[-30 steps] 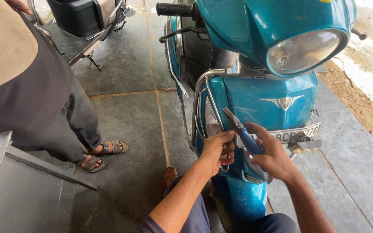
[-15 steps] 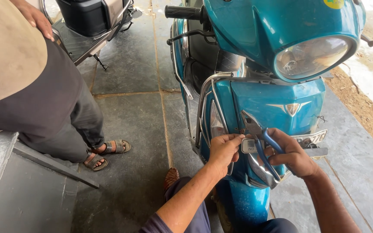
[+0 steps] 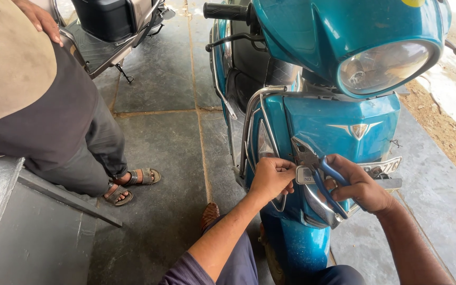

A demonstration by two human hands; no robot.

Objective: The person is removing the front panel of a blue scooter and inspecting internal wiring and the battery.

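**Pliers at the scooter's front panel**

The pliers point(image 3: 320, 174), with blue-sleeved handles and dark metal jaws, sit in the right hand point(image 3: 360, 184) low on the front of a teal scooter point(image 3: 339, 121). The fingers of that hand are curled around the handles in a closed grip; the jaws point up and to the left, their tip against the teal panel just above the left end of the number plate point(image 3: 344, 171). Whether the jaws bite on anything cannot be told.

The left hand point(image 3: 273, 177) is just beside the tool's head, its fingers point(image 3: 286, 174) bunched together and pinched against the left edge of the plate, next to the chrome crash guard point(image 3: 252, 121).

The plate is a pale, narrow rectangle with dark characters, mounted crosswise below a small chrome winged emblem point(image 3: 359, 129). A round headlight point(image 3: 383, 66) sits above. A yellow sticker patch point(image 3: 412, 2) shows at the top edge of the cowl.

To the left, another person point(image 3: 54, 121) in dark trousers and sandals stands on the stone floor point(image 3: 159, 158), near a second parked scooter point(image 3: 112, 26).
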